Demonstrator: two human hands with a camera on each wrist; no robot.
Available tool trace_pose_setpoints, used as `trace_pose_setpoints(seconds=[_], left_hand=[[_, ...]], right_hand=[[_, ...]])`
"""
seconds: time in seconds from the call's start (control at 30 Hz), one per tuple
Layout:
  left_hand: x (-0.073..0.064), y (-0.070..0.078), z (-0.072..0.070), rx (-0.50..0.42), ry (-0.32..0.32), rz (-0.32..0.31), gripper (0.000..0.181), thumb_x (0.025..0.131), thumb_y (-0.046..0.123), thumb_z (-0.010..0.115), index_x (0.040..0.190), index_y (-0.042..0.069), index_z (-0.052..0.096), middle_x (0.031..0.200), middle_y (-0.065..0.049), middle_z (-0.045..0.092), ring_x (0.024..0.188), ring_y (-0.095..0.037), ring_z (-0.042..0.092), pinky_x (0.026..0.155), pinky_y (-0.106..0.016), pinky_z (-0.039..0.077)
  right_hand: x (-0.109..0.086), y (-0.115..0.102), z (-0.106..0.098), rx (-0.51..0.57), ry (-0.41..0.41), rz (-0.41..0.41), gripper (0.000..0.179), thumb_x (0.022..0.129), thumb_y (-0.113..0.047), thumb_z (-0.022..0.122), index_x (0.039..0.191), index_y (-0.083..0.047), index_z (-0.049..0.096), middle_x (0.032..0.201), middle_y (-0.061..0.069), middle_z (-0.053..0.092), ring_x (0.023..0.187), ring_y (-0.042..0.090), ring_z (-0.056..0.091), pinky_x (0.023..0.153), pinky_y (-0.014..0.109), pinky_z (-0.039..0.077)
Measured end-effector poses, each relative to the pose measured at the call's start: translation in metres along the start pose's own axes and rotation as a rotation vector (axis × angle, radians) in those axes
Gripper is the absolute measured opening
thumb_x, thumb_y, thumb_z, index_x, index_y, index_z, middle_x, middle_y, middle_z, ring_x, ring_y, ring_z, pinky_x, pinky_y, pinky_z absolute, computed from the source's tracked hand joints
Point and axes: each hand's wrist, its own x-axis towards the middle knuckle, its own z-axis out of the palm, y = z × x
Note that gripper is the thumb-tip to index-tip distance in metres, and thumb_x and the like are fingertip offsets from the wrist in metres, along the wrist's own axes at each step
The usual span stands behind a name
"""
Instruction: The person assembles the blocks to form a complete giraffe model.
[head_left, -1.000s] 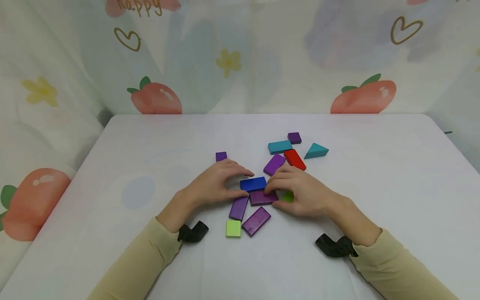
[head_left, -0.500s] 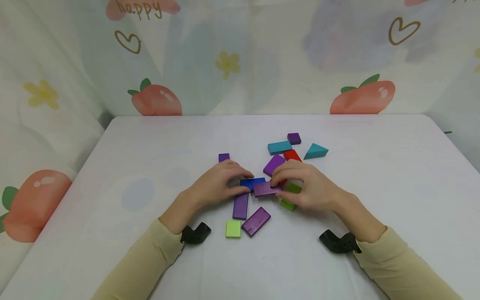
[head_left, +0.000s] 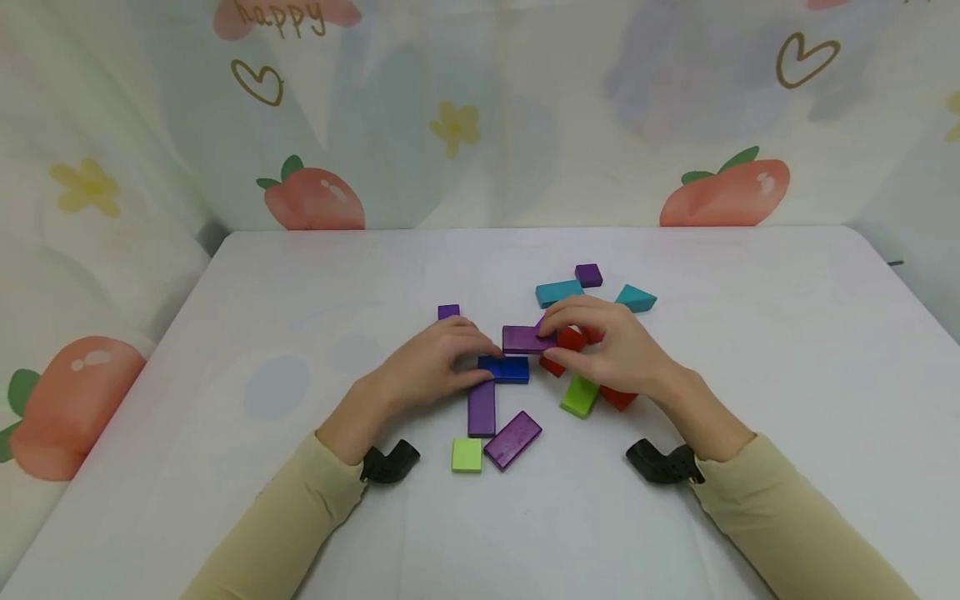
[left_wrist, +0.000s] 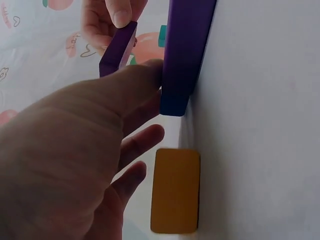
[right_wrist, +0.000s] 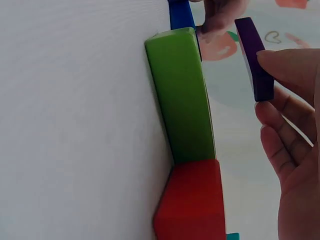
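Note:
My right hand (head_left: 603, 342) pinches a purple rectangular block (head_left: 519, 339) by its right end; in the right wrist view this purple block (right_wrist: 253, 57) is raised off the table between thumb and fingers. A blue rectangular block (head_left: 510, 370) lies flat just below it in the head view. My left hand (head_left: 431, 375) holds the blue block's left end between thumb and forefinger. Another purple block (head_left: 482, 410) runs from the blue one toward the front. A green block (head_left: 579, 397) and red blocks (head_left: 618, 398) lie beneath and beside my right hand, which partly hides them.
A light-green square block (head_left: 467, 456) and a purple block (head_left: 513, 441) lie in front. Farther back are a teal rectangle (head_left: 558, 292), a teal triangle (head_left: 637, 298) and a dark purple block (head_left: 588, 275). An orange block (left_wrist: 175, 191) sits near my left fingers. Printed cloth hangs behind the white table.
My right hand has lifted the purple block from in front of the blue one and carried it to the blue block's far side. The purple block below has straightened. My left hand stays at the blue block.

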Motion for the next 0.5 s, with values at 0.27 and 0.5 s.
trace_pose_setpoints(seconds=[0.27, 0.5], left_hand=[[-0.011, -0.002, -0.006, 0.013, -0.043, -0.002, 0.030, 0.093, 0.020, 0.076, 0.122, 0.012, 0.074, 0.119, 0.001, 0.069, 0.119, -0.017, 0.054, 0.107, -0.035, 0.043], [-0.023, -0.002, -0.006, 0.026, -0.017, 0.058, 0.028, 0.092, 0.017, 0.077, 0.120, 0.012, 0.076, 0.118, 0.003, 0.070, 0.115, -0.016, 0.054, 0.103, -0.032, 0.045]], right_hand=[[0.012, 0.001, 0.009, -0.065, 0.019, 0.072, 0.024, 0.082, 0.000, 0.082, 0.103, -0.008, 0.075, 0.105, 0.001, 0.071, 0.103, 0.019, 0.062, 0.090, 0.039, 0.054], [0.025, -0.005, 0.019, -0.147, -0.079, 0.153, 0.020, 0.086, -0.007, 0.081, 0.105, -0.008, 0.075, 0.107, 0.002, 0.070, 0.105, 0.021, 0.063, 0.093, 0.041, 0.053]])
